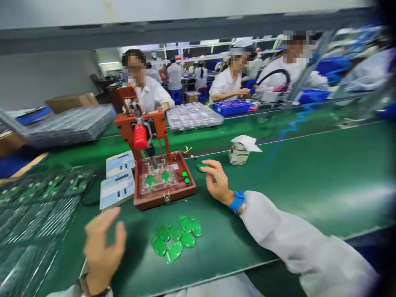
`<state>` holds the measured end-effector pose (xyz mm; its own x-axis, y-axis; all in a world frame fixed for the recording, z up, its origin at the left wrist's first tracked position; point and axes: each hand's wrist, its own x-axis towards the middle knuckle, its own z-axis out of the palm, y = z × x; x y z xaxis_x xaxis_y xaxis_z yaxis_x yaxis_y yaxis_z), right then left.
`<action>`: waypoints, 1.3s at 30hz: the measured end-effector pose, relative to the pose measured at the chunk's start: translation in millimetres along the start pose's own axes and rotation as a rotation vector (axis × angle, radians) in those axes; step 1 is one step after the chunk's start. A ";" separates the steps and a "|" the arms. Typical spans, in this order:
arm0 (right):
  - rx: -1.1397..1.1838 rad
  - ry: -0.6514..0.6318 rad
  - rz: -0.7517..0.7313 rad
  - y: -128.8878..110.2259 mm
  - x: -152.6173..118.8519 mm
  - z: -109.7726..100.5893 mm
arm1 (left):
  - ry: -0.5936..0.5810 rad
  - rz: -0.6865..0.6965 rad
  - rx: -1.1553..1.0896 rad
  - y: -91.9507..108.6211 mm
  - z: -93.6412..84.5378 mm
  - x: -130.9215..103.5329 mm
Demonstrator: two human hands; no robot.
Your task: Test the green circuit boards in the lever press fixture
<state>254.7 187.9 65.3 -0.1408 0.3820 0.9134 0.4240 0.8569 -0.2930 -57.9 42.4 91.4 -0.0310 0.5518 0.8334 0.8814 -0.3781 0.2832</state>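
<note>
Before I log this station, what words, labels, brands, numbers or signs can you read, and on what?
No text is readable.
Red-brown press fixture: small white label on its base, too small and blurred.
Two light-blue boxes, front and rear: dark marks on top, unreadable.
Dark-banded container: no letters resolvable.
Loose green circuit boards: pale marks, too blurred to tell if printed.

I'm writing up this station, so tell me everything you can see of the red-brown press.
The press stands upright on the green bench, beside two pale boxes. Its red-brown, seemingly metal frame carries a red grip and dark rod above a clear tray holding two green boards. The wood-like base has two green buttons at right and a metal latch in front. Left hand and right hand are clear of it.
</note>
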 end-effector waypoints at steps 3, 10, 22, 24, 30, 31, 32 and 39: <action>0.143 -0.156 -0.182 -48.2 -5.4 -0.2 | -0.324 0.019 -0.037 24.7 0.8 -30.9; 0.217 -0.893 -0.078 -103.1 -23.8 16.2 | -0.660 -0.267 -0.093 47.6 1.6 -54.7; 0.306 -1.123 0.064 -95.2 -19.8 27.4 | -0.665 -0.381 -0.168 54.0 14.7 -63.7; 0.290 -1.105 0.056 -97.7 -22.0 27.3 | -0.654 -0.382 -0.189 53.9 17.8 -65.2; 0.211 -1.074 0.045 -107.9 -25.9 25.3 | -0.651 -0.329 -0.118 56.8 32.4 -73.3; 0.197 -1.067 0.038 -108.8 -26.8 25.1 | -0.659 -0.317 -0.104 56.6 34.1 -73.3; 0.181 -1.057 0.029 -109.3 -27.9 24.8 | -0.666 -0.308 -0.091 56.3 35.2 -72.8; 0.111 -0.975 -0.063 -109.5 -32.0 24.3 | -0.711 -0.310 -0.018 60.1 39.1 -64.2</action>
<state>191.1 90.3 61.3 -0.8583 0.4099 0.3089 0.3111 0.8941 -0.3221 15.5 13.3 36.3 0.0403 0.9766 0.2112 0.8737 -0.1370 0.4667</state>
